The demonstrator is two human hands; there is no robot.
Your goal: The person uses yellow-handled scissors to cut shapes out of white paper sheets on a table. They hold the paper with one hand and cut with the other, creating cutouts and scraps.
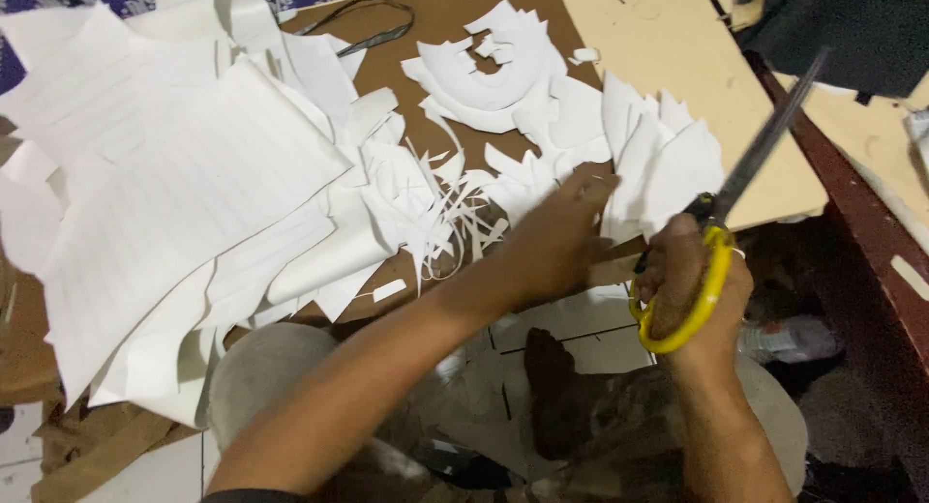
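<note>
Yellow-handled scissors [721,222] clasped in right hand [692,290], blades closed, pointing to 1 o'clock.
Left hand [556,237], fingers flat, presses white paper pieces [668,160] lying at 11 o'clock from the grip.

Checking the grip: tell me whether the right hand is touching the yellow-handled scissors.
Touching. The head view shows the right hand closed through the yellow loop of the scissors, fingers wrapped around the handle, blades pointing up and away.

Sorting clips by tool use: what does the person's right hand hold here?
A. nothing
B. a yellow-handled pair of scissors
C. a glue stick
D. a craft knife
B: the right hand grips the yellow loop handle of scissors, whose blades point up and away over the cut paper pieces.
</note>
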